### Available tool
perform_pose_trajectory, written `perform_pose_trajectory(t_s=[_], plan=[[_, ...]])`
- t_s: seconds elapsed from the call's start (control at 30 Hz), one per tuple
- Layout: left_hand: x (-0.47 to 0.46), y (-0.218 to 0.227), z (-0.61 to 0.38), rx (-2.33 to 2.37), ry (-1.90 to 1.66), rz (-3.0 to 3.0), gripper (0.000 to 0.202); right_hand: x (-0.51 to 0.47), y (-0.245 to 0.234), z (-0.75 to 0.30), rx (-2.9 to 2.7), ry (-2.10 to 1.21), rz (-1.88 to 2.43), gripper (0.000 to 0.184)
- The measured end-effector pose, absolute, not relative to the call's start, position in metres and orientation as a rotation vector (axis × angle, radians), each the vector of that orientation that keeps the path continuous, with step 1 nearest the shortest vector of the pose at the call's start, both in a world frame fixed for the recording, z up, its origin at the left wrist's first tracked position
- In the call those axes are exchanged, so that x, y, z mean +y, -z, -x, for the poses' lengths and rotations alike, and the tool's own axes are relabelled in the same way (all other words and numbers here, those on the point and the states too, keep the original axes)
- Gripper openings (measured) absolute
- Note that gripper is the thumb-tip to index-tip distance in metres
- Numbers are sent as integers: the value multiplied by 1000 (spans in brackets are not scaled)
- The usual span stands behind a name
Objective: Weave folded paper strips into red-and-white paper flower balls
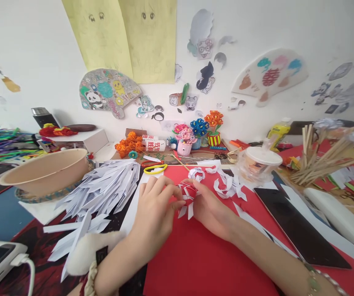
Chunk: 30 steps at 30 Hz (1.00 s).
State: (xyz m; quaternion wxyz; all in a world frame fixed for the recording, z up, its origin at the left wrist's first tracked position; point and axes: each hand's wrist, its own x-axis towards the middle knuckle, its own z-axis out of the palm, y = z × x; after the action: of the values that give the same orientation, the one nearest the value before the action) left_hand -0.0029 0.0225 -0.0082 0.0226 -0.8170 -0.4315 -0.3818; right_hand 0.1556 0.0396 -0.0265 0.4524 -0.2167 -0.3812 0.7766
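Observation:
Both my hands meet over a red paper sheet [208,263] in the middle of the head view. Between them is a small red and white folded-paper piece [188,191] with white strips pointing downward. My left hand [158,201] pinches its left side with thumb and forefinger. Curled around its right side is my right hand [209,205], whose fingertips are partly hidden behind the paper. Just beyond lies a white paper ring [196,174], with curled white paper pieces [228,185] to its right. Left of my left hand is a pile of folded white paper strips [103,187].
Yellow-handled scissors [155,168] lie beyond my hands. A pinkish basin [45,170] stands at left, a dark tablet [297,226] at right. Behind it are a lidded cup [262,162] and wooden sticks [314,160]. Small flower pots [185,146] line the wall.

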Motion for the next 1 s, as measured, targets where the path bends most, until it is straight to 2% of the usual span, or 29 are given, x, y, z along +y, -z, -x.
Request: perform_pose_trajectory(t_s=[0.17,0.33,0.57,0.8,1.0], plan=[[34,3,18,-1461,1158,2582,11,45,23,-164,-930,-1986,528,36],[32,3,20,-1361,1197,2427,7,47,28,-162,-884,-1917,512,22],[21,10,5,-1062,1095,2358,11,42,37,-158,-912,-1806,541,33],[21,11,10,-942,1110,2328,8,41,36,-159,-895,-1881,513,20],[22,8,14,-936,1177,2381,11,45,30,-162,-825,-1848,478,23]])
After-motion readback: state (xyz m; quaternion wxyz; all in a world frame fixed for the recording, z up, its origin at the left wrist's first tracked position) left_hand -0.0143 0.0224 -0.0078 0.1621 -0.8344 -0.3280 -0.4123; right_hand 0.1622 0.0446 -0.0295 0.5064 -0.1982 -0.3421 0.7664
